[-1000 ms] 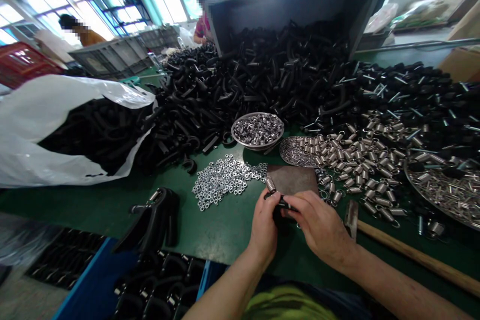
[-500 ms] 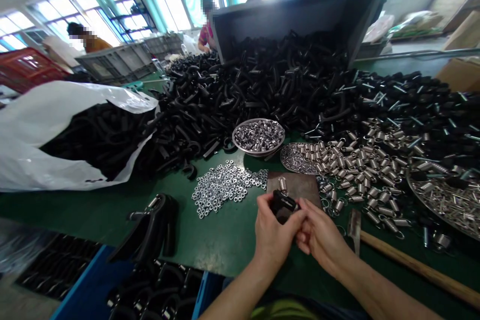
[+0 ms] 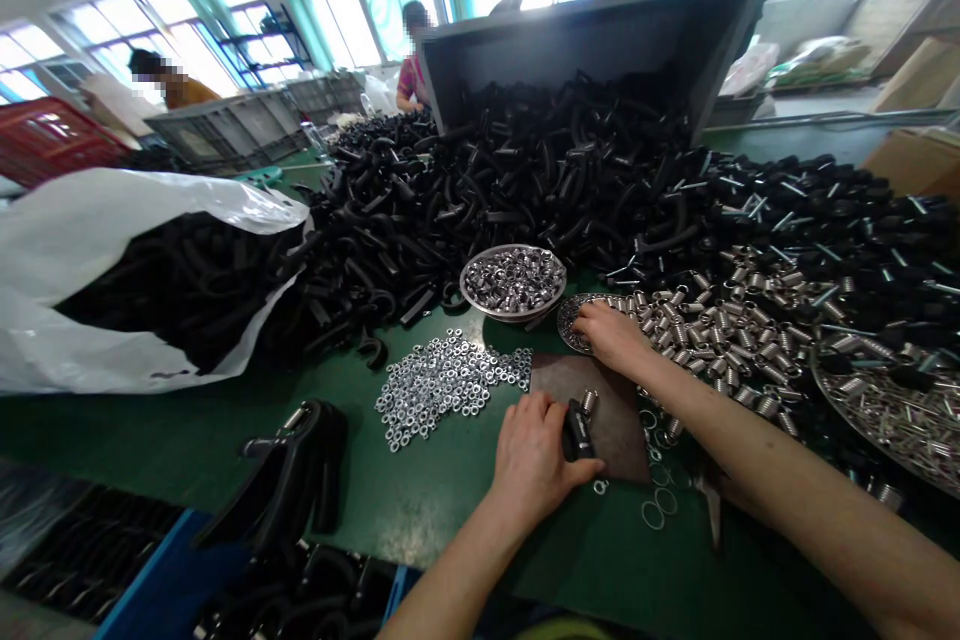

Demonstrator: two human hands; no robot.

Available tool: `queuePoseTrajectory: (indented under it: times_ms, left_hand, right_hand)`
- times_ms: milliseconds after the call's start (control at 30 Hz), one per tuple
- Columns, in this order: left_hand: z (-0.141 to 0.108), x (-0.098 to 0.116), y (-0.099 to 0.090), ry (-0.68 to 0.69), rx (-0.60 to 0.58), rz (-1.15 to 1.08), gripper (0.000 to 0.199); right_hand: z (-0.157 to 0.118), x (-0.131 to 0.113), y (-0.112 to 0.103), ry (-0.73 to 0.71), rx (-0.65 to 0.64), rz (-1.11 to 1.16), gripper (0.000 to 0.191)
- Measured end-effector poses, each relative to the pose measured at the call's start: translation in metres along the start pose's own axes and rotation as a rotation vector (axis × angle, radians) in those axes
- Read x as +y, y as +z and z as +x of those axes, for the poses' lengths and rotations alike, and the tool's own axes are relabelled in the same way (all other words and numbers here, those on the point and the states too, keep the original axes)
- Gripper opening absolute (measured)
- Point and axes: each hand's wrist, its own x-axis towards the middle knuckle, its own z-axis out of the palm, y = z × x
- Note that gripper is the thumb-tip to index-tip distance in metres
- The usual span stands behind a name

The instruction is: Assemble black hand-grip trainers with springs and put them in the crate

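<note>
My left hand (image 3: 534, 455) is closed round a small black part (image 3: 577, 432) at the near left side of a brown metal plate (image 3: 621, 400). A spring (image 3: 590, 403) stands out beside that part. My right hand (image 3: 609, 332) reaches into a shallow dish of small metal pieces (image 3: 571, 322), fingers pressed together and pointing down; anything between the fingertips is hidden. One loose nut (image 3: 601, 487) lies just below my left thumb. Left of the plate spreads a pile of nuts (image 3: 442, 380), and behind it sits a bowl of metal fittings (image 3: 513, 282).
Black curved parts (image 3: 480, 190) are heaped before a tipped grey bin (image 3: 585, 40). Springs (image 3: 720, 330) lie at the right, near a hammer (image 3: 709, 500) partly under my right forearm. A white bag (image 3: 90, 210) and black assemblies (image 3: 296, 470) are at the left. People work behind.
My right hand has left the black part and moved up to the dish. My left hand still holds the part, now turned and lower. A loose nut now shows near my left thumb.
</note>
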Motion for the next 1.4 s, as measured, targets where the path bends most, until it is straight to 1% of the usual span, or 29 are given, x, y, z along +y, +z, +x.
queuePoseTrajectory:
  times_ms: [133, 233, 300, 367, 433, 500, 600, 667, 767, 967, 1033, 1133, 1200, 1233, 1300, 1367, 1400]
  left_hand:
    - [-0.001, -0.004, 0.002, 0.008, -0.009, -0.027, 0.065]
    - [-0.002, -0.006, 0.002, 0.033, -0.012, -0.046, 0.065]
    - [-0.002, -0.007, 0.002, 0.038, -0.016, -0.054, 0.065]
    - [-0.001, -0.007, 0.002, 0.022, -0.016, -0.058, 0.064]
    - [0.001, -0.006, 0.002, 0.005, -0.017, -0.059, 0.063]
    - [0.002, -0.005, 0.002, -0.003, -0.021, -0.057, 0.061]
    - [0.004, -0.004, 0.002, -0.002, -0.022, -0.054, 0.058]
    - [0.004, -0.004, 0.002, -0.004, -0.017, -0.054, 0.057]
    - [0.003, -0.004, 0.003, -0.008, -0.016, -0.053, 0.058]
    - [0.003, -0.003, 0.002, 0.004, -0.009, -0.057, 0.056]
    - [0.003, -0.003, 0.002, 0.004, -0.012, -0.061, 0.056]
    - [0.002, -0.004, 0.004, 0.007, -0.006, -0.063, 0.054]
    - [0.001, -0.004, 0.005, 0.01, 0.009, -0.064, 0.055]
    - [0.0, -0.004, 0.005, 0.015, 0.017, -0.066, 0.057]
    - [-0.001, -0.005, 0.005, 0.037, 0.025, -0.072, 0.068]
    - [-0.003, -0.006, 0.005, 0.072, 0.014, -0.065, 0.077]
    - [-0.003, -0.006, 0.004, 0.091, 0.004, -0.053, 0.077]
  right_hand:
    - [0.011, 0.005, 0.008, -0.009, 0.014, -0.033, 0.021]
    - [0.011, 0.009, 0.007, 0.038, 0.055, 0.009, 0.015]
    - [0.005, 0.008, 0.004, 0.077, 0.09, 0.07, 0.016]
    - [-0.007, 0.003, 0.001, 0.088, 0.096, 0.153, 0.022]
    - [-0.026, -0.007, 0.0, 0.071, 0.061, 0.238, 0.023]
    - [-0.047, -0.018, 0.003, 0.045, 0.025, 0.337, 0.02]
    - [-0.07, -0.03, 0.011, -0.022, 0.037, 0.419, 0.013]
    - [-0.078, -0.035, 0.018, -0.063, 0.058, 0.397, 0.012]
    - [-0.08, -0.037, 0.023, -0.077, 0.073, 0.356, 0.012]
    - [-0.082, -0.04, 0.024, -0.082, 0.11, 0.301, 0.011]
    - [-0.086, -0.043, 0.026, -0.122, 0.126, 0.2, 0.011]
    - [-0.094, -0.05, 0.031, -0.215, 0.175, -0.025, 0.016]
    - [-0.098, -0.053, 0.031, -0.24, 0.198, -0.093, 0.02]
    - [-0.098, -0.052, 0.029, -0.234, 0.195, -0.08, 0.021]
    - [-0.094, -0.047, 0.023, -0.221, 0.127, 0.007, 0.021]
    - [-0.082, -0.036, 0.014, -0.192, 0.051, 0.073, 0.022]
    - [-0.073, -0.03, 0.01, -0.169, 0.036, 0.079, 0.023]
